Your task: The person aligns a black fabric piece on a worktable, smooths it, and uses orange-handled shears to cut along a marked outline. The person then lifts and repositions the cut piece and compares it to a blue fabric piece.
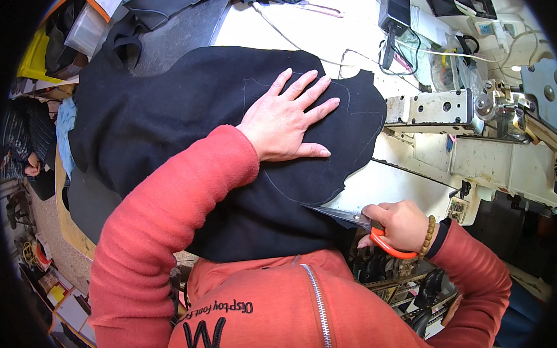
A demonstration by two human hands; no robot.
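Note:
A large piece of black fabric (188,114) lies spread over the white work table (390,188), with faint chalk outlines drawn on it. My left hand (290,115) rests flat on the fabric, fingers spread, pressing it down. My right hand (400,224) grips orange-handled scissors (360,222). Their blades point left and meet the fabric's lower right edge near a chalk line. Both arms wear red sleeves, and a bead bracelet circles my right wrist.
An industrial sewing machine (479,133) stands at the right of the table. Cables, a black adapter (394,11) and plastic bags lie at the far edge. Dark fabric pieces (174,1) are piled at the upper left. Boxes and clutter sit on the floor at left.

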